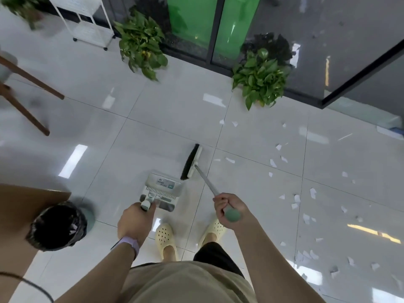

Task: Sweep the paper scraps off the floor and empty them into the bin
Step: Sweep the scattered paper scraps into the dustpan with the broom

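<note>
Left hand [135,221]: curled round the top of the dustpan handle; a pale purple wristband [130,244] sits on its wrist. Right hand [229,209]: grips the green end of the broom handle, fingers wrapped about it.

Dustpan [162,189]: white and grey, just ahead of the left hand, standing over the white tiled floor [122,136].

Broom [192,162]: metal shaft slanting forward and leftward from the right hand; white head with dark bristles beside the dustpan's far right corner.

Paper scraps [306,215]: small white pieces scattered over the floor, mostly to the right of the right hand, a few ahead of it beyond the broom head.

Bin [58,226]: round, lined with a black bag, to the left of the left hand, partly under a brown desk [28,206] corner.

Feet: in pale yellow perforated clogs [165,237], below and between the hands.

Two leafy green plants [261,77] stand far ahead by a glass wall; a white wire cart [87,20] and wooden chair legs [28,90] lie ahead to the left.
</note>
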`<state>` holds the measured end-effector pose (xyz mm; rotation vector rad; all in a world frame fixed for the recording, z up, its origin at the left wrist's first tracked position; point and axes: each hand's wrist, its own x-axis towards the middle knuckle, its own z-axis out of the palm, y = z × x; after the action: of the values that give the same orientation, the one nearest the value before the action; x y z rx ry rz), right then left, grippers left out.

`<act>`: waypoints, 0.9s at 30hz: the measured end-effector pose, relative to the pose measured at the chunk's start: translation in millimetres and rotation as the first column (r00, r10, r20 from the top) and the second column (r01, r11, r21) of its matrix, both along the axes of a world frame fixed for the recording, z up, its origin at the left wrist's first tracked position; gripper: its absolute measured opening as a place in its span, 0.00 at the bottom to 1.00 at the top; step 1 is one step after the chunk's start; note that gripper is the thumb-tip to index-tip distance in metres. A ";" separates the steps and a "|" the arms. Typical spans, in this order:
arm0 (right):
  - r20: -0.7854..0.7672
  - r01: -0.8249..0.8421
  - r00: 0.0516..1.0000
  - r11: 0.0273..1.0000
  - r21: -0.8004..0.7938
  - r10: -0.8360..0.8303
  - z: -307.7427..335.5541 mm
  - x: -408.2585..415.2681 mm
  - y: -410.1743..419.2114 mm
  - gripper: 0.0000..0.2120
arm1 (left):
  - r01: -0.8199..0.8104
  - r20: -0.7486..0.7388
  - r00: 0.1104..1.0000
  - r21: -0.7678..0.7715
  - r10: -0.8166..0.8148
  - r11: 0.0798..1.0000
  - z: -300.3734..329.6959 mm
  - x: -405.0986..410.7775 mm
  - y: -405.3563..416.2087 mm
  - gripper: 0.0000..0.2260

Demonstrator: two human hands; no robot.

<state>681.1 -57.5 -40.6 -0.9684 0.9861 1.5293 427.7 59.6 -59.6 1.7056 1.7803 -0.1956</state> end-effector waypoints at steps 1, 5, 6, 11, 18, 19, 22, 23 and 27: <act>0.010 0.005 1.000 1.000 -0.022 -0.005 0.2 15.0 -9.8 0.08 | -0.016 0.008 1.000 -0.005 0.016 1.000 -0.8 10.7 -2.6 0.24; 0.063 0.112 0.992 0.989 -0.094 -0.106 2.1 83.7 -56.0 0.11 | 0.007 0.026 1.000 -0.020 -0.007 1.000 -0.7 64.7 -9.8 0.24; 0.086 0.163 0.984 0.981 -0.107 -0.154 2.9 104.1 -68.1 0.11 | 0.011 0.026 1.000 -0.020 -0.010 1.000 0.9 80.5 -10.2 0.24; 0.254 0.306 0.934 0.928 -0.211 -0.251 17.6 201.9 -102.8 0.12 | -0.013 0.076 0.997 -0.004 0.013 1.000 6.3 154.7 -13.9 0.22; 0.483 0.182 0.876 0.936 -0.301 -0.015 36.5 268.0 -89.8 0.16 | -0.064 0.144 0.988 0.026 0.060 0.998 15.5 233.4 -16.7 0.21; 0.480 0.166 0.877 0.941 -0.294 -0.004 39.4 270.6 -87.8 0.16 | -0.073 0.151 0.986 0.025 0.068 0.997 15.5 241.9 -14.6 0.21; 0.474 0.160 0.879 0.963 -0.219 -0.038 50.6 272.0 -73.2 0.16 | -0.097 0.189 0.978 0.040 0.087 0.995 14.7 265.7 -10.7 0.22; 0.464 0.173 0.882 0.972 -0.160 -0.080 55.9 272.0 -64.8 0.16 | -0.096 0.200 0.976 0.043 0.085 0.995 15.9 272.9 -9.1 0.22; 0.354 0.185 0.920 0.983 -0.012 -0.169 73.8 274.4 -16.4 0.13 | -0.084 0.224 0.972 0.064 0.068 0.994 22.1 296.2 7.4 0.19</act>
<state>955.5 -73.9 33.3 -1.1075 0.8275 1.1370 723.9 67.0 -37.5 1.6361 1.7001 0.0907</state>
